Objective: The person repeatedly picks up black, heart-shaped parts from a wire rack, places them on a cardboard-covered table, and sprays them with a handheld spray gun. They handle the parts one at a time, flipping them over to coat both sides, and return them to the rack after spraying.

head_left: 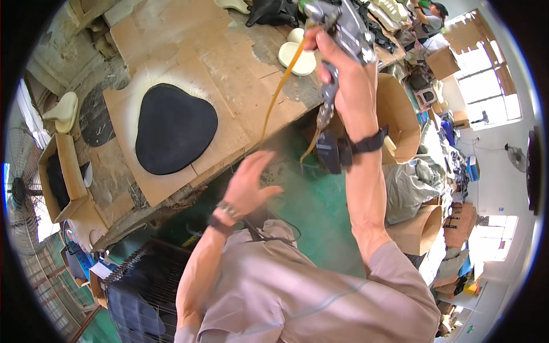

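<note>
My right hand (343,71) is raised over the table's right side, its fingers wrapped round the handle of a spray gun (350,35). A yellowish hose (280,86) hangs down near the gun, and a black box-shaped part (329,151) hangs by my right wrist. Nearer my body, my left hand (250,183) is just off the table's front edge, thumb and fingers apart, slightly blurred, with nothing visible in it. On the cardboard-covered table (189,51) lies a black rounded-triangular pad (174,128), ringed by pale overspray. Neither hand touches the pad.
Cream foam pieces (297,59) sit at the table's far right. An open carton (64,177) and another foam piece (63,111) are on the left. Below stands a wire rack (143,286). Cartons (397,117) and bags (417,186) crowd the right; a person (429,23) is beyond.
</note>
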A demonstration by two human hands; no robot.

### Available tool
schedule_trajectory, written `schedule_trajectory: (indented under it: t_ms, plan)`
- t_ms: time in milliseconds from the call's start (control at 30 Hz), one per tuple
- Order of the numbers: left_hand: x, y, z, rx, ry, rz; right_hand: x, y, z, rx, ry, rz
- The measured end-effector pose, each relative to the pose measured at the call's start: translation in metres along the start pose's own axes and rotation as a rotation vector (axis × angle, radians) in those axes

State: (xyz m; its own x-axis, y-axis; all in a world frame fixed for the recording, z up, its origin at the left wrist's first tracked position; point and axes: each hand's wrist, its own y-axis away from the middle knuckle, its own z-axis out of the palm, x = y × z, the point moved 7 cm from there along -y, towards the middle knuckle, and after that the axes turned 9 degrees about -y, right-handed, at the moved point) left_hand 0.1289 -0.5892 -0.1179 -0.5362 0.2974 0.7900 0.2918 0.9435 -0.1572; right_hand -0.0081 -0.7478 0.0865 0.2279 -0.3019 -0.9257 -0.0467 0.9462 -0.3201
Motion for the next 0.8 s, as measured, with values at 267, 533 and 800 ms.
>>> schedule_trajectory:
  t_ms: [267,533,800]
  plan:
    - [0.156,-0.004,0.13,-0.89,0.957,0.181,-0.048,-0.071,0.02,-0.033,0.052,-0.092]
    - [-0.045,-0.013,0.021,-0.155,0.567,-0.452,-0.042,-0.065,-0.02,-0.114,0.072,-0.036]
    - [-0.149,0.07,-0.004,-0.101,0.76,-0.588,-0.018,-0.005,-0.042,-0.125,0.321,-0.048]
